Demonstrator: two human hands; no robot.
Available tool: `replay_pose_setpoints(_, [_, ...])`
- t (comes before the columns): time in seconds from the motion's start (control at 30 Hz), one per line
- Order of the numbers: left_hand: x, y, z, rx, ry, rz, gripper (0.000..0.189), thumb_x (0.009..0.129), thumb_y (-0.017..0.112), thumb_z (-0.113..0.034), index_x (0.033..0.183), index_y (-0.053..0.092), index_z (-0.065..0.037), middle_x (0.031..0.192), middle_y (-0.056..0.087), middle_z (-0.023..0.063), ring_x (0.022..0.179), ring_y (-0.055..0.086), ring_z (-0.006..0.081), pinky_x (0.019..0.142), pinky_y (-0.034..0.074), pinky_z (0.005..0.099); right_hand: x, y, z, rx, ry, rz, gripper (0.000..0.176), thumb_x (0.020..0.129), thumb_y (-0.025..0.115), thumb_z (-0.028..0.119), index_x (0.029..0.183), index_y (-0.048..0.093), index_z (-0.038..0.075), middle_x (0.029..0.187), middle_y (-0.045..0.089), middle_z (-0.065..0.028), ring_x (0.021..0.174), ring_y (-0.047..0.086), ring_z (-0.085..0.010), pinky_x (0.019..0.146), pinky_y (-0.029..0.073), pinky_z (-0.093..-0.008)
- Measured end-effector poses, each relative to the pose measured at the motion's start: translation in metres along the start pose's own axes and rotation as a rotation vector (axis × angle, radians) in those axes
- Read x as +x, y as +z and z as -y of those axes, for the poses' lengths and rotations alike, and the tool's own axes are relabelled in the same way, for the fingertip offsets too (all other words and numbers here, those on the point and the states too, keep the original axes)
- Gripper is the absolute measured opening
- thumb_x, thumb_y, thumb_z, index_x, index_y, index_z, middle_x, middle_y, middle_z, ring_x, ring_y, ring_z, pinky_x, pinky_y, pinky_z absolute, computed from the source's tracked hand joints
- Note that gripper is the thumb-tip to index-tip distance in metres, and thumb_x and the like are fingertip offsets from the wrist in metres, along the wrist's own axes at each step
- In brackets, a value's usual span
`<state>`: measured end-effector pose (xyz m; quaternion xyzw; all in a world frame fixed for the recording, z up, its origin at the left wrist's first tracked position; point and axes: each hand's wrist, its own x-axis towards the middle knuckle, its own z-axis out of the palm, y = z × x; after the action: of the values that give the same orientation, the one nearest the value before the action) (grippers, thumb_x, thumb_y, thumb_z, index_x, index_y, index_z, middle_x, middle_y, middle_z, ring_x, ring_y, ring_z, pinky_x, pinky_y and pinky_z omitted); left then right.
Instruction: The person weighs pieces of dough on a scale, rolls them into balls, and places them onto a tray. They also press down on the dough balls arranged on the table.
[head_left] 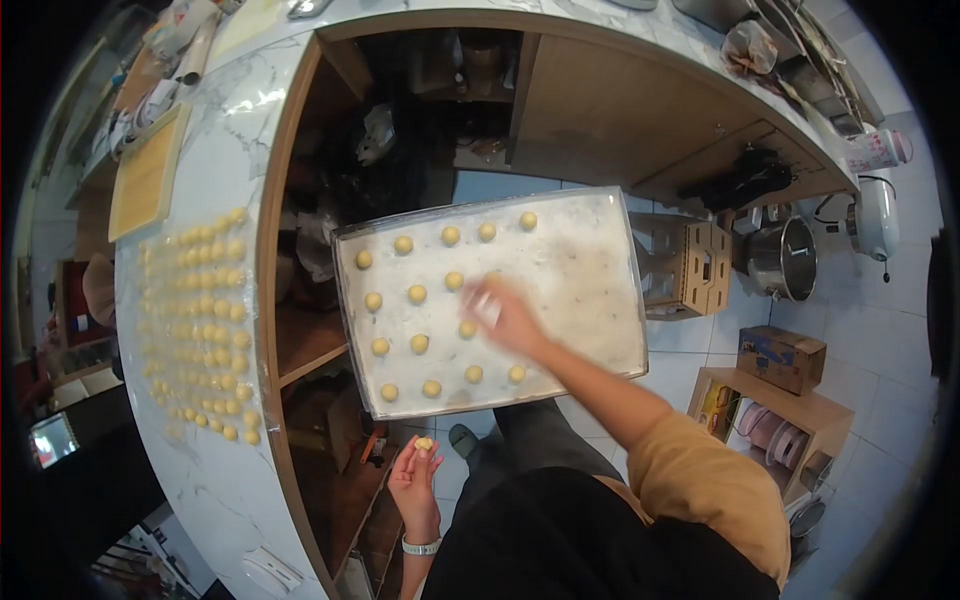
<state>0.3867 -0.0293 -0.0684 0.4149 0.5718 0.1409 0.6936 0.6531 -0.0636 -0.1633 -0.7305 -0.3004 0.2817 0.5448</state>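
My left hand (412,482) is below the tray's near left corner, a small yellow dough ball (424,443) pinched at its fingertips. My right hand (503,318), smeared by motion, hovers over the middle of a rectangular baking tray (598,275) lined with pale paper. Rows of round yellow dough balls, one of them a ball (417,293) left of the hand, cover the tray's left and middle parts. The blurred right fingers overlap the balls beneath them, and I cannot tell if they hold anything.
On the marble counter (235,130) to the left lie many dough balls (207,306) in rows on plastic film, with a yellow board (150,175) behind them. Open cabinet shelves (308,345) stand beside the tray. To the right are a steel bowl (785,258) and a cardboard box (782,358).
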Motion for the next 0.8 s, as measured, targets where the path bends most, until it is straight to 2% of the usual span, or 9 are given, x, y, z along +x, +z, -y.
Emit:
replay_pose_setpoints(0.1, [-0.004, -0.001, -0.011, -0.162, 0.028, 0.029, 0.042, 0.092, 0.054, -0.009, 0.127, 0.041, 0.007, 0.108, 0.061, 0.0142, 0.099, 0.061, 0.0203, 0.084, 0.05, 0.0302, -0.068, 0.044, 0.08, 0.073, -0.316, 0.629, 0.033, 0.086, 0.058, 0.013, 0.119, 0.054, 0.006, 0.118, 0.055, -0.0144, 0.111, 0.053, -0.0285, 0.095, 0.042, -0.0379])
replay_pose_setpoints(0.17, [-0.009, -0.016, -0.016, -0.33, 0.063, 0.067, 0.043, 0.092, 0.052, -0.006, 0.13, 0.037, 0.006, 0.11, 0.06, 0.0159, 0.103, 0.06, 0.0231, 0.088, 0.049, 0.0323, -0.093, 0.075, 0.091, 0.028, -0.464, 0.729, 0.038, 0.081, 0.059, 0.006, 0.119, 0.055, 0.005, 0.119, 0.055, -0.0149, 0.11, 0.053, -0.0295, 0.093, 0.043, -0.037])
replay_pose_setpoints(0.3, [-0.03, -0.071, -0.041, -0.492, 0.078, 0.13, 0.045, 0.092, 0.05, -0.004, 0.133, 0.034, 0.003, 0.114, 0.058, 0.0188, 0.108, 0.057, 0.0259, 0.091, 0.047, 0.0344, -0.087, 0.115, 0.123, -0.103, -0.535, 0.813, 0.035, 0.076, 0.061, 0.004, 0.111, 0.058, 0.005, 0.116, 0.057, -0.0125, 0.103, 0.057, -0.0288, 0.087, 0.047, -0.036])
replay_pose_setpoints(0.33, [-0.039, -0.085, -0.054, -0.463, 0.144, 0.107, 0.046, 0.091, 0.049, -0.004, 0.134, 0.033, 0.002, 0.118, 0.055, 0.0193, 0.109, 0.056, 0.0266, 0.091, 0.047, 0.0345, -0.081, 0.13, 0.141, -0.111, -0.648, 0.749, 0.03, 0.078, 0.061, 0.006, 0.107, 0.059, 0.006, 0.11, 0.059, -0.0117, 0.098, 0.059, -0.0284, 0.082, 0.049, -0.0355])
replay_pose_setpoints(0.4, [-0.048, -0.125, -0.061, -0.334, 0.305, 0.039, 0.05, 0.091, 0.049, -0.005, 0.136, 0.027, 0.001, 0.123, 0.052, 0.0212, 0.112, 0.054, 0.0285, 0.095, 0.044, 0.0351, -0.08, 0.162, 0.194, -0.02, -0.532, 0.594, 0.025, 0.082, 0.061, 0.011, 0.106, 0.06, 0.006, 0.099, 0.062, -0.0111, 0.091, 0.061, -0.0271, 0.076, 0.051, -0.0342])
replay_pose_setpoints(0.5, [-0.053, -0.192, -0.055, -0.169, 0.605, -0.333, 0.03, 0.093, 0.048, -0.006, 0.121, 0.043, 0.002, 0.105, 0.06, 0.0147, 0.095, 0.058, 0.0197, 0.086, 0.046, 0.0304, -0.095, 0.242, 0.24, -0.003, -0.651, 0.615, 0.023, 0.082, 0.061, 0.011, 0.104, 0.061, 0.007, 0.096, 0.062, -0.0111, 0.089, 0.06, -0.0271, 0.074, 0.05, -0.0351])
replay_pose_setpoints(0.63, [-0.072, -0.266, -0.04, -0.08, 0.689, -0.589, 0.02, 0.092, 0.048, -0.004, 0.111, 0.049, 0.003, 0.094, 0.059, 0.0109, 0.085, 0.056, 0.0162, 0.08, 0.046, 0.0286, -0.096, 0.356, 0.212, -0.247, -0.972, 0.699, 0.015, 0.075, 0.057, 0.007, 0.089, 0.061, 0.005, 0.086, 0.059, -0.0086, 0.089, 0.057, -0.0274, 0.076, 0.046, -0.0357])
replay_pose_setpoints(0.7, [-0.078, -0.293, -0.021, 0.02, 0.741, -0.648, 0.016, 0.092, 0.05, -0.003, 0.106, 0.052, 0.003, 0.091, 0.059, 0.0097, 0.083, 0.056, 0.0157, 0.08, 0.045, 0.0288, -0.089, 0.386, 0.22, -0.233, -0.869, 0.53, 0.012, 0.071, 0.056, 0.006, 0.083, 0.059, 0.005, 0.086, 0.057, -0.0091, 0.094, 0.053, -0.0284, 0.083, 0.042, -0.0372])
replay_pose_setpoints(0.8, [-0.084, -0.318, 0.004, 0.206, 0.756, -0.645, 0.01, 0.088, 0.052, 0.0, 0.097, 0.056, 0.003, 0.09, 0.06, 0.0107, 0.081, 0.057, 0.0193, 0.075, 0.046, 0.03, -0.098, 0.417, 0.224, -0.09, -0.763, 0.661, 0.02, 0.064, 0.053, -0.005, 0.08, 0.058, 0.006, 0.087, 0.056, -0.0103, 0.096, 0.052, -0.029, 0.087, 0.039, -0.0401])
